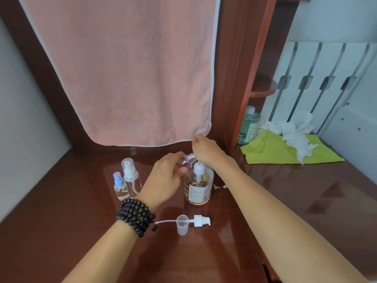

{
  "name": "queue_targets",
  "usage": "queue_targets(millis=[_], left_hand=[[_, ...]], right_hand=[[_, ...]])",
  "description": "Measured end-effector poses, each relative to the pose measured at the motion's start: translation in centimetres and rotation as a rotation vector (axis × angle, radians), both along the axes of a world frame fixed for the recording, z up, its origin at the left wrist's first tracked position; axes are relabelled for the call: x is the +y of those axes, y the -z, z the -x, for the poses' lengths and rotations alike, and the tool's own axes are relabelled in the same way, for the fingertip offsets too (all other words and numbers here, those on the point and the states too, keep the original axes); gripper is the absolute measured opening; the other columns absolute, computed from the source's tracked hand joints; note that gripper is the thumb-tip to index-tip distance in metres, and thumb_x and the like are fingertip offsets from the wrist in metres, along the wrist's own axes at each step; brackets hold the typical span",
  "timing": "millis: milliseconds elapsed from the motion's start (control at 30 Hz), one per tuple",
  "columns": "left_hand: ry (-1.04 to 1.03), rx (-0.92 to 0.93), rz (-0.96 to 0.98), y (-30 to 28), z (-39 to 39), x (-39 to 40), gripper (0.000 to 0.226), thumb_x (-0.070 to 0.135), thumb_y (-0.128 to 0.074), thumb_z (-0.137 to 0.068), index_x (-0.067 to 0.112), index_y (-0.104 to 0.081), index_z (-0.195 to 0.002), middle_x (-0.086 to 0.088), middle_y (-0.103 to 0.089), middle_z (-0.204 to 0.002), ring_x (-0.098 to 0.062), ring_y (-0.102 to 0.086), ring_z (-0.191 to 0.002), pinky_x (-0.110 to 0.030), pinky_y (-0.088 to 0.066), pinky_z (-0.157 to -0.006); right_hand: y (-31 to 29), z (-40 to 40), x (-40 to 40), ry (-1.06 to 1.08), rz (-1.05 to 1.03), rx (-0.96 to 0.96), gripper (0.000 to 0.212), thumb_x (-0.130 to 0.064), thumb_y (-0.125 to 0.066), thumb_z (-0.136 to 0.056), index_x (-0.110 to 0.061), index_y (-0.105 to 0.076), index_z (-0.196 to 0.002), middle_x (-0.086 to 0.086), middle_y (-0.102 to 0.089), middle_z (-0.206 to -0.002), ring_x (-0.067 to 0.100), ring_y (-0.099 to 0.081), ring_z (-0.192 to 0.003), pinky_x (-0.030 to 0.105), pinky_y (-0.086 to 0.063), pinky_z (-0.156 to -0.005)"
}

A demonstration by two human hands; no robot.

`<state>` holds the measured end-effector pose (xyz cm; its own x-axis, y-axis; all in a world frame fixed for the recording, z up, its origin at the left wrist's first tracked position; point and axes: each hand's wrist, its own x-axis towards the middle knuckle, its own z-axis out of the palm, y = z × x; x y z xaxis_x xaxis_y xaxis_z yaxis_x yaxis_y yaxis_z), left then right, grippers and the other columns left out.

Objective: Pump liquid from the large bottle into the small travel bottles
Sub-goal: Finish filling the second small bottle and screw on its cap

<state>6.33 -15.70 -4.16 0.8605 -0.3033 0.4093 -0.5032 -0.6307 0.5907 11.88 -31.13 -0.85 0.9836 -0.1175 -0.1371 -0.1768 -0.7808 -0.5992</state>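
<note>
The counter (61,201) lies open along its left edge and front corners; mid-counter, two spray bottles (126,180), the pump bottle (199,186) and a loose pump head (193,221) crowd passage.

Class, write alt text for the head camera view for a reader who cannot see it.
A person's left hand tilts a small clear travel bottle at the pump of a large amber bottle, which the right hand presses, on a glossy brown table. Two capped travel bottles stand left; a loose pump and cap lie nearer, below a hanging pink towel.
</note>
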Motion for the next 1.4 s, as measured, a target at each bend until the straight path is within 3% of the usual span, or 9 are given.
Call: queue_targets(millis=[167,267,400,567,700,933,1167,1267,1400], left_hand=[[-0.010,0.050,0.018,1.1,-0.1,-0.3,0.037,0.004,-0.063,-0.090,0.007,-0.059,-0.126,-0.004,-0.064,-0.107,-0.009,-0.053,-0.094,0.005,-0.029,-0.078],[0.006,0.036,-0.008,0.8,-0.2,0.0,0.034,0.009,-0.062,-0.091,0.010,-0.059,-0.126,0.001,-0.062,-0.104,-0.011,-0.055,-0.093,-0.002,-0.034,-0.080],[0.014,0.000,0.000,0.0,0.1,0.1,0.040,0.011,-0.060,-0.093,0.009,-0.054,-0.133,-0.004,-0.061,-0.110,-0.018,-0.057,-0.103,-0.032,-0.045,-0.092],[0.013,-0.007,-0.038,1.0,-0.2,0.1,0.024,0.009,-0.060,-0.091,0.013,-0.059,-0.114,0.001,-0.058,-0.094,-0.016,-0.053,-0.087,-0.027,-0.037,-0.077],[0.006,0.021,-0.045,1.3,-0.1,0.0,0.022,0.008,-0.060,-0.089,0.012,-0.059,-0.110,-0.001,-0.060,-0.095,-0.020,-0.057,-0.090,-0.037,-0.045,-0.083],[0.019,-0.015,-0.043,0.0,-0.3,0.4,0.027,0.014,-0.061,-0.091,0.014,-0.059,-0.118,0.001,-0.061,-0.098,-0.019,-0.057,-0.093,-0.037,-0.046,-0.085],[-0.008,0.017,-0.054,1.0,-0.4,-0.1,0.024,0.010,-0.060,-0.089,0.016,-0.060,-0.112,0.002,-0.061,-0.096,-0.020,-0.057,-0.092,-0.041,-0.047,-0.085],[-0.004,0.016,-0.052,0.9,-0.3,0.0,0.023,0.011,-0.061,-0.089,0.017,-0.060,-0.112,0.003,-0.060,-0.094,-0.020,-0.057,-0.090,-0.044,-0.048,-0.084],[0.007,-0.016,-0.047,0.3,-0.3,0.3,0.023,0.012,-0.061,-0.090,0.016,-0.059,-0.113,0.002,-0.059,-0.093,-0.021,-0.056,-0.088,-0.046,-0.048,-0.082]], right_hand=[[0.7,0.7,0.1,0.040,-0.002,0.067,0.043,-0.026,-0.026,-0.107,-0.022,-0.050,-0.142,0.010,-0.053,-0.146,0.037,-0.048,-0.133,0.056,-0.030,-0.114],[0.2,0.8,0.2,0.039,0.014,0.058,0.043,-0.026,-0.026,-0.107,-0.018,-0.050,-0.142,0.012,-0.052,-0.147,0.037,-0.046,-0.134,0.056,-0.027,-0.111],[-0.6,0.5,0.1,0.032,0.024,-0.022,0.037,-0.031,-0.025,-0.107,-0.017,-0.051,-0.130,0.014,-0.057,-0.135,0.037,-0.052,-0.120,0.056,-0.036,-0.109],[0.2,0.5,0.5,0.021,0.050,0.022,0.044,-0.019,-0.030,-0.103,-0.022,-0.048,-0.143,0.012,-0.054,-0.142,0.036,-0.049,-0.124,0.054,-0.028,-0.106],[0.8,1.0,0.5,0.038,0.016,0.032,0.053,-0.019,-0.030,-0.103,-0.027,-0.044,-0.153,0.010,-0.049,-0.153,0.036,-0.043,-0.139,0.056,-0.022,-0.113],[-0.1,0.4,0.4,0.034,0.043,-0.023,0.033,-0.023,-0.023,-0.106,-0.016,-0.051,-0.120,0.012,-0.061,-0.126,0.036,-0.052,-0.119,0.055,-0.025,-0.101],[1.5,0.5,0.5,0.058,0.024,0.023,0.052,-0.022,-0.028,-0.104,-0.028,-0.045,-0.152,0.008,-0.052,-0.151,0.034,-0.043,-0.139,0.057,-0.017,-0.112],[1.4,0.6,0.5,0.060,0.018,0.031,0.051,-0.023,-0.027,-0.104,-0.027,-0.045,-0.152,0.008,-0.051,-0.152,0.034,-0.042,-0.140,0.058,-0.016,-0.114],[0.6,0.3,0.6,0.053,-0.003,0.004,0.042,-0.027,-0.023,-0.107,-0.017,-0.053,-0.133,0.011,-0.057,-0.138,0.036,-0.047,-0.132,0.057,-0.020,-0.108]])
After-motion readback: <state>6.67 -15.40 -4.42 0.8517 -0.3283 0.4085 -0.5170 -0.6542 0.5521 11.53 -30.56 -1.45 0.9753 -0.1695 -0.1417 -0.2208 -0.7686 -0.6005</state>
